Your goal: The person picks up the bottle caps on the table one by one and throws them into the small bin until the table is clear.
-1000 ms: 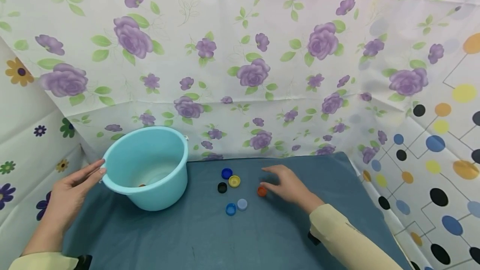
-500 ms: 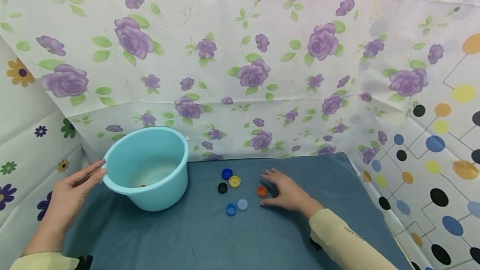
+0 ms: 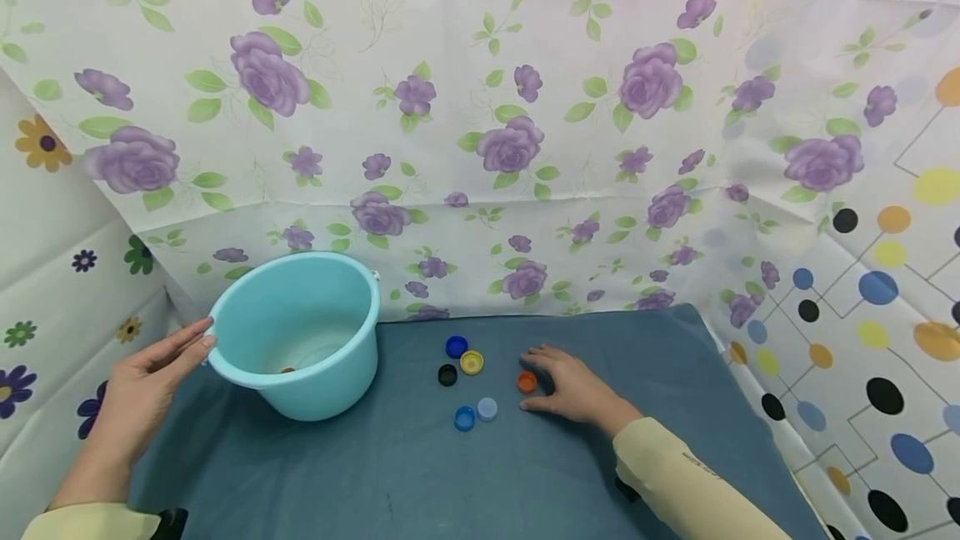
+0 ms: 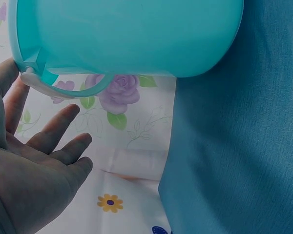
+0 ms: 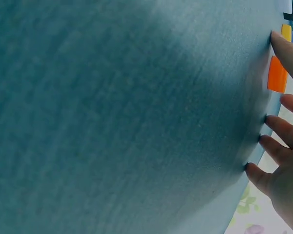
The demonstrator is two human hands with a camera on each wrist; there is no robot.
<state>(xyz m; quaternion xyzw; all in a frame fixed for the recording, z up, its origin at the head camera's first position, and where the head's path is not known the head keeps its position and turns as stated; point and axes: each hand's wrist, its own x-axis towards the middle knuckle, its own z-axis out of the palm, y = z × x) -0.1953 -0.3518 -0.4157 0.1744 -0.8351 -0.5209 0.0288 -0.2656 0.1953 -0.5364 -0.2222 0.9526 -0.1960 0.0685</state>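
Observation:
A light-blue bucket (image 3: 300, 332) stands on the left, a small reddish-brown thing (image 3: 288, 370) visible inside at the bottom. My left hand (image 3: 142, 386) pinches its rim with thumb and forefinger, beside the white handle joint (image 4: 29, 75); the other fingers are spread away from it. My right hand (image 3: 573, 386) rests low over the cloth, thumb and fingers spread on either side of an orange bottle cap (image 3: 527, 382). In the right wrist view a gap shows between the thumb (image 5: 285, 53) and fingers, with the orange cap behind.
Left of the right hand lie several more caps: dark blue (image 3: 457, 347), yellow (image 3: 472, 362), black (image 3: 447, 375), bright blue (image 3: 464, 418) and pale blue (image 3: 487, 409). A blue-grey cloth (image 3: 360, 473) covers the table. Flowered curtain (image 3: 450, 148) hangs close behind, and a dotted one (image 3: 840, 340) on the right.
My right hand has shifted slightly towards me, its fingers spreading from right at the orange cap to around it. The left hand and bucket have stayed put.

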